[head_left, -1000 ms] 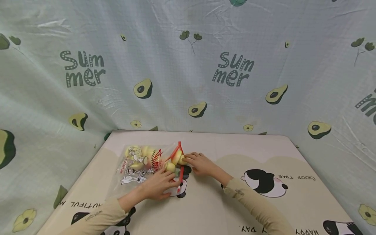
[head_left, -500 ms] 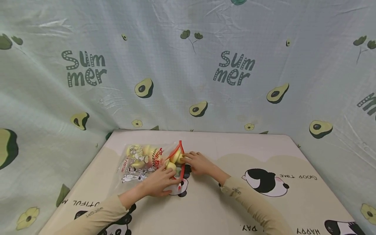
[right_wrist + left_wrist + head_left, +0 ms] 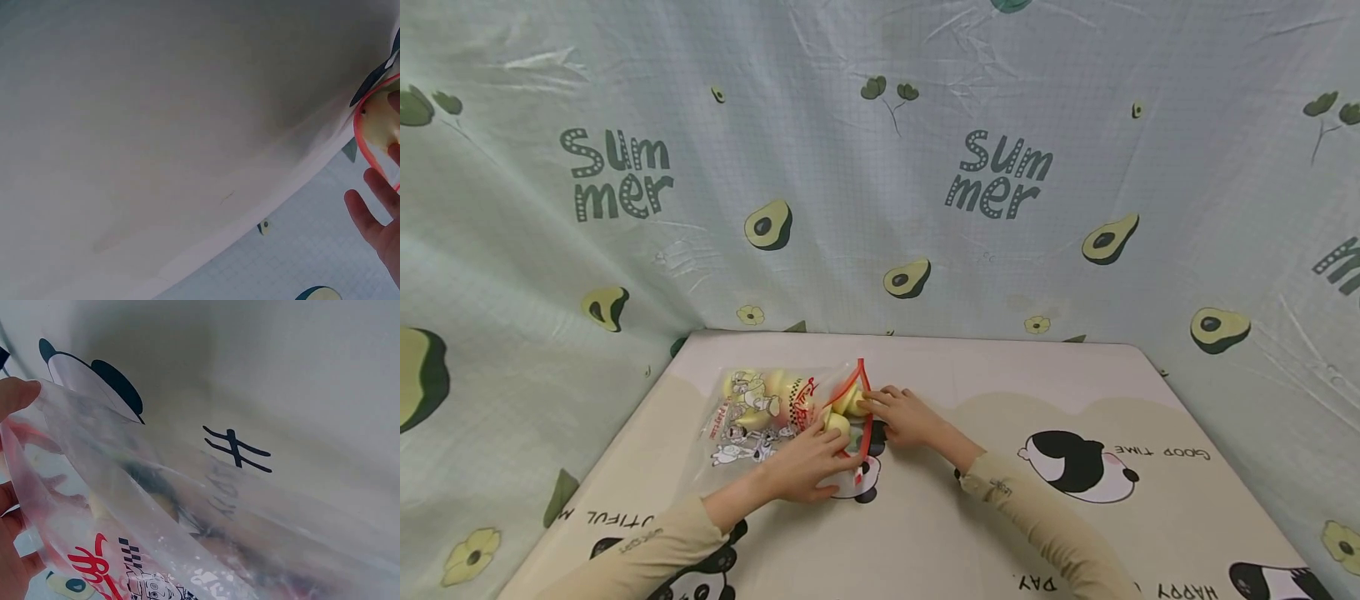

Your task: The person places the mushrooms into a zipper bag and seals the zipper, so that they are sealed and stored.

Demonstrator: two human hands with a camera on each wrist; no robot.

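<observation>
A clear zip bag [image 3: 752,417] with red trim and cartoon print lies on the table, several yellow, pink-tinged round fruits inside it. My left hand [image 3: 808,465] grips the near edge of its mouth; in the left wrist view the thumb [image 3: 20,394] lies over the plastic film. At the red-rimmed opening, my right hand [image 3: 910,417] holds a pale yellow fruit [image 3: 378,125] with its fingertips. Two fingers [image 3: 359,209] stand off from that fruit in the right wrist view. Another yellow fruit [image 3: 837,423] sits just inside the mouth. The right palm is mostly hidden.
The pale table mat [image 3: 970,533] carries printed animals and lettering. A hanging cloth [image 3: 850,167] with avocado and "summer" prints stands behind the table and along its sides.
My right hand has shifted slightly left, moving the fruit in its fingers a little further into the bag's mouth. The left hand keeps its place on the bag.
</observation>
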